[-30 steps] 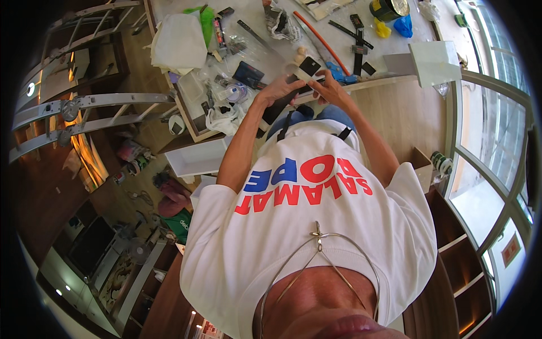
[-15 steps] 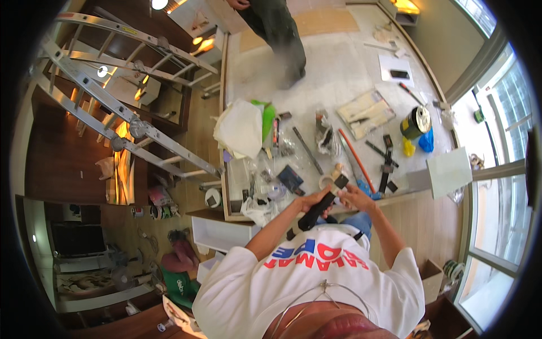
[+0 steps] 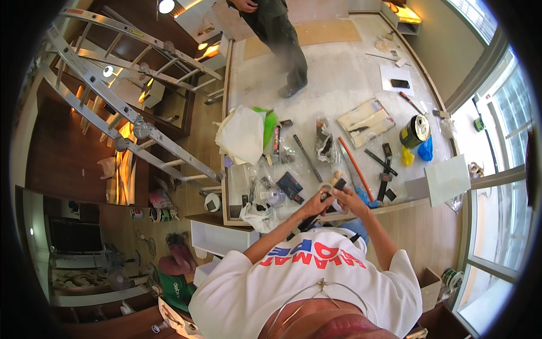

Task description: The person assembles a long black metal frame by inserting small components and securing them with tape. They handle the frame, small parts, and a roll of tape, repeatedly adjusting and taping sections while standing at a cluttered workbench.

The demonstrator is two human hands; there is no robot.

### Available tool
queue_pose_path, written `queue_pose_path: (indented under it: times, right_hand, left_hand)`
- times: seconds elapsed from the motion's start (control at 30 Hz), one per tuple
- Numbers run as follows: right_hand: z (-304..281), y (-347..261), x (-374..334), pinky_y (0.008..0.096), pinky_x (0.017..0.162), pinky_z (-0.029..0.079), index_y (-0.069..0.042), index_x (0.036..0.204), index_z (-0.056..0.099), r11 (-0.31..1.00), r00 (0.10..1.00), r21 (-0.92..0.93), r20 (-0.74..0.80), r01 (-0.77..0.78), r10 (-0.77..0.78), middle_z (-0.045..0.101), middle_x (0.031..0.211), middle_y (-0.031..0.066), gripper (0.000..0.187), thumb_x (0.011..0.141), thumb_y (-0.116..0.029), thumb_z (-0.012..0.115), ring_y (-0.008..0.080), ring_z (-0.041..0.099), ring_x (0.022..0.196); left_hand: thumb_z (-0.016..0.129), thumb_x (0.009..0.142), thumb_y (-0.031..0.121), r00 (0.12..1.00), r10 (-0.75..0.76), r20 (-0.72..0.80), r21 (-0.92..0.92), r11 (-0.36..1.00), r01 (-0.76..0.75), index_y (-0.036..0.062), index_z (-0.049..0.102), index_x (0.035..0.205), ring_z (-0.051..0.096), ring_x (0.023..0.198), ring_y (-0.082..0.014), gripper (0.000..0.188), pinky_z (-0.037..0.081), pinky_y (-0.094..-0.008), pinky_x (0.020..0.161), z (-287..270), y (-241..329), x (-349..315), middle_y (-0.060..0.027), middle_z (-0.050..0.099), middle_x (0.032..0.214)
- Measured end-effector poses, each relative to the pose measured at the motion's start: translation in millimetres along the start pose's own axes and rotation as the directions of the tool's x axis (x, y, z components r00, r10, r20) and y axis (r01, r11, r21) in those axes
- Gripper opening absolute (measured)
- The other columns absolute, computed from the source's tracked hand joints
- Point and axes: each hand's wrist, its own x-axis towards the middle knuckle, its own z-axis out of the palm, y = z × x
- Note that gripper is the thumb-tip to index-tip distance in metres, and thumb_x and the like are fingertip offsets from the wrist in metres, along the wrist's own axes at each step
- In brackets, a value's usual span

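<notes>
Near the front edge of the work surface, my two hands are close together in front of my shirt. My left hand (image 3: 316, 206) is closed round a long black object (image 3: 308, 221), which slants down toward my waist; its kind is unclear. My right hand (image 3: 349, 200) is closed at a small black block-shaped piece (image 3: 339, 184), which sticks up between the hands. Whether the two black pieces are joined is hidden by my fingers. Just beyond them lie a red-orange rod (image 3: 354, 168) and a dark blue packet (image 3: 290, 186).
A black can (image 3: 415, 131), a phone (image 3: 400, 83), black metal strips (image 3: 307, 157) and plastic wrappings (image 3: 326, 144) lie on the raised surface (image 3: 339, 68). Another person's leg (image 3: 291, 56) is at the far side. A folding ladder (image 3: 141, 129) stands at left, an open white drawer (image 3: 221, 236) near me.
The long black object has dropped lower and turned, so less of it shows. My left hand has moved right, nearer my right hand. The other person's leg has shifted slightly.
</notes>
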Motion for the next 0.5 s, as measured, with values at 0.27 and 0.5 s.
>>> queue_pose_path:
  times: [0.27,0.5]
  right_hand:
    - [-3,-9,15,0.0228,0.049,0.039,-0.002,0.109,0.061,0.981,0.99,-0.137,-0.001,0.14,-0.142,0.053,0.069,-0.0039,0.058,0.091,-0.055,0.073,0.0046,0.049,0.058]
    - [-14,-32,-26,0.0226,0.049,0.03,-0.003,0.119,0.058,0.968,0.976,-0.217,0.202,0.124,-0.08,0.047,0.066,-0.0072,0.05,0.1,-0.048,0.064,0.0033,0.042,0.056]
  left_hand:
    - [0.038,0.105,0.063,0.999,0.01,0.045,-0.057,0.998,-0.008,0.0095,0.059,0.109,0.056,0.055,-0.0132,0.057,0.05,-0.0287,0.045,-14,-2,14,-0.0024,0.053,0.071]
    - [0.041,0.103,0.066,0.991,-0.045,0.125,-0.208,0.976,0.071,0.0097,0.053,0.099,0.049,0.051,-0.0086,0.057,0.045,-0.0261,0.048,3,29,-15,0.0011,0.048,0.067]
